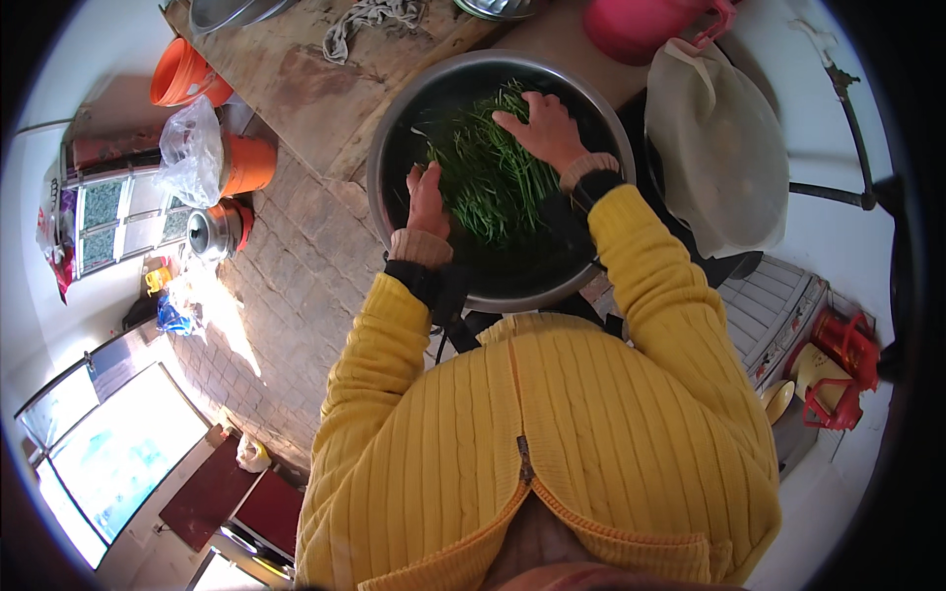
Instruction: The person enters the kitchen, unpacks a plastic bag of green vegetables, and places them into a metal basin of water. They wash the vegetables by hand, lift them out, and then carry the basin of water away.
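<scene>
A wide metal basin [375,166] stands before me, with a heap of long, thin green stalks [473,177] in it. They look like chives, and what seems to be dark water surrounds them. My right hand [545,131] rests on the upper right of the heap, its fingers spread over the stalks. At the heap's left edge is my left hand [427,199], thumb and fingers apart, just inside the basin wall. Some of its fingertips are hard to make out against the greens. Neither hand visibly grips a bunch.
A wooden table [295,81] with a grey rag [369,21] adjoins the basin at upper left. A pink jug [628,26] stands beyond it. Right of the basin is a cloth-covered round vessel [720,148]. Orange buckets [251,164] and a metal pot [211,233] stand left on the brick floor.
</scene>
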{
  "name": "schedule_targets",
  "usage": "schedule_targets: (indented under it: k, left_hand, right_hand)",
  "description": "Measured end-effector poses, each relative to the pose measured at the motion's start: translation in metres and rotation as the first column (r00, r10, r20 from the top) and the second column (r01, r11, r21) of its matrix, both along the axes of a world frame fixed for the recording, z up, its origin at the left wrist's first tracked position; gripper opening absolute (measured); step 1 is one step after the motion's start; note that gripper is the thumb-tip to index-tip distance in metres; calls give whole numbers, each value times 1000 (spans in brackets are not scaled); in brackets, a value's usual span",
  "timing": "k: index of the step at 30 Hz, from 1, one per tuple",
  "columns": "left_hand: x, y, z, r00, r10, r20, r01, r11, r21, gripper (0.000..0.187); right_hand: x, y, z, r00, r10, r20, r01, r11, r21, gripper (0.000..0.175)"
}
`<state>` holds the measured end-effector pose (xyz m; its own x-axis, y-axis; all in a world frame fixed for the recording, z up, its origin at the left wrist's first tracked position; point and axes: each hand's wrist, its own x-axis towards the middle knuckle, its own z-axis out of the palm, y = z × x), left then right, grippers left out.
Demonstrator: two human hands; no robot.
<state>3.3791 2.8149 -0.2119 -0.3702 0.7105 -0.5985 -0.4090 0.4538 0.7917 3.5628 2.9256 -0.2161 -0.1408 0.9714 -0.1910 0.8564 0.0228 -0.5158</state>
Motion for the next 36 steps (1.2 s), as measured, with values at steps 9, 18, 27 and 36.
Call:
schedule_targets:
  k: [9, 18, 27, 36]
  left_hand:
    - [20, 17, -27, 734, -67, 676, 14, 996, 83, 42]
    - [23, 16, -23, 845, 45, 533, -9, 998, -70, 39]
    - [22, 11, -20, 910, 49, 411, 12, 990, -142, 36]
    - [6, -2, -13, 817, -15, 576, -10, 999, 40, 34]
  right_hand:
    - [-36, -23, 4, 912, 13, -409, -131, 956, -263, 63]
    - [-48, -48, 26, 936, -11, -351, -9, 998, -55, 50]
    - [-54, -60, 28, 927, -13, -375, 6, 1000, -21, 50]
    - [-30, -29, 28, 978, 1, -210, -20, 996, -89, 71]
